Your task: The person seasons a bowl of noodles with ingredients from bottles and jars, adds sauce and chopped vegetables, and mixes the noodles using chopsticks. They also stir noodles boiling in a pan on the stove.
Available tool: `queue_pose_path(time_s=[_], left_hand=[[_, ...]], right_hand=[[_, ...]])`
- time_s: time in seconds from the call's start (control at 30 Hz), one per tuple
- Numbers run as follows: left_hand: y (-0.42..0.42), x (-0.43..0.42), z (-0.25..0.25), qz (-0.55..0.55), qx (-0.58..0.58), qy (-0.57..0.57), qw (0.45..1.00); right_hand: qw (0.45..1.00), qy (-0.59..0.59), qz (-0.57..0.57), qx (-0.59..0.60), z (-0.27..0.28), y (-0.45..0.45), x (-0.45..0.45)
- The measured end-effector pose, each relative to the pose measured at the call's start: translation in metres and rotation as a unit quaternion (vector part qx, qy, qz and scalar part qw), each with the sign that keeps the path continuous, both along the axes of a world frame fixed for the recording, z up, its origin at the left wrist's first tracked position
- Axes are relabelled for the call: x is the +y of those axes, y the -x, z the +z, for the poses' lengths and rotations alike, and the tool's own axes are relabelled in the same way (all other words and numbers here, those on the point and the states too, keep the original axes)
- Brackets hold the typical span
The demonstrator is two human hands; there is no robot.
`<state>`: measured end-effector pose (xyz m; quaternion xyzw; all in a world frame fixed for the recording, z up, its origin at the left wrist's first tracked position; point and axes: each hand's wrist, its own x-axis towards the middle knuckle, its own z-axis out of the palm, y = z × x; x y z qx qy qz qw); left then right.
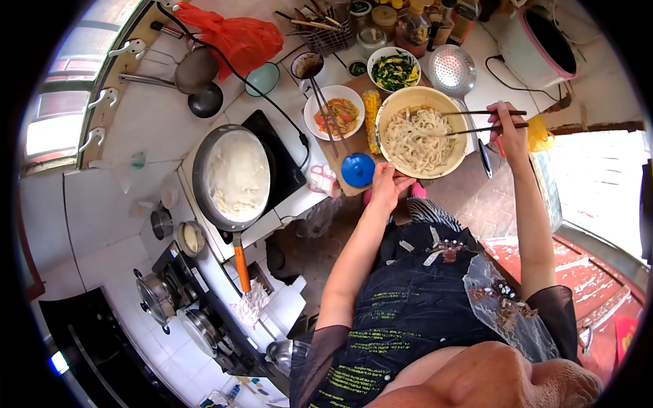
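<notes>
A large pale-yellow bowl (457, 155) full of noodles (420, 139) is at the counter's front edge. My left hand (390, 186) grips its near-left rim, fingers partly hidden beneath. My right hand (509, 130) is closed around a pair of dark chopsticks (486, 128), whose tips reach into the noodles. Left of the bowl lie a corn cob (372, 119) and a blue lid (358, 170). Behind them stand a white bowl (307, 117) of orange-red food with another pair of chopsticks (328, 115) across it, and a bowl of greens with egg (395, 70).
At left, a frying pan (198, 178) with pale, steaming contents sits on a black cooktop (289, 173); its orange handle (241, 264) juts over the edge. A perforated ladle (452, 70), jars (413, 30) and a pink-rimmed cooker (527, 51) stand behind. A power cord crosses the counter.
</notes>
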<state>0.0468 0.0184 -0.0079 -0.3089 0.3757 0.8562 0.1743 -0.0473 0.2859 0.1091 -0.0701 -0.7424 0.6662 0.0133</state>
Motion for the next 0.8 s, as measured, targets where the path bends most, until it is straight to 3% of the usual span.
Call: queue_pose_path(time_s=[0.1,0.2,0.23,0.4,0.47,0.67,0.73,0.8], left_hand=[[-0.001,0.0,-0.002,0.0,0.006,-0.006,1.0],[-0.002,-0.001,-0.002,-0.001,0.003,-0.007,1.0],[-0.001,-0.001,-0.003,-0.004,0.0,-0.006,1.0],[0.0,-0.002,0.0,-0.01,-0.001,-0.007,1.0],[-0.001,-0.001,0.0,-0.011,-0.002,-0.006,1.0],[-0.001,0.0,0.003,-0.006,0.0,0.003,1.0],[0.0,-0.001,0.005,-0.007,-0.007,0.001,1.0],[-0.001,-0.001,0.005,-0.009,-0.007,0.0,1.0]], right_hand=[[0.998,0.007,0.024,-0.065,-0.005,-0.018,-0.026],[0.992,0.056,0.019,-0.113,-0.045,-0.038,-0.044],[0.988,0.09,-0.047,-0.117,-0.056,-0.038,-0.039],[0.98,0.081,-0.156,-0.095,-0.091,-0.047,-0.01],[0.959,0.147,-0.209,-0.125,-0.112,-0.056,-0.009],[0.913,0.26,-0.254,-0.184,-0.121,-0.06,-0.03],[0.894,0.33,-0.268,-0.143,-0.121,-0.05,-0.026],[0.908,0.312,-0.257,-0.108,-0.109,-0.037,-0.029]])
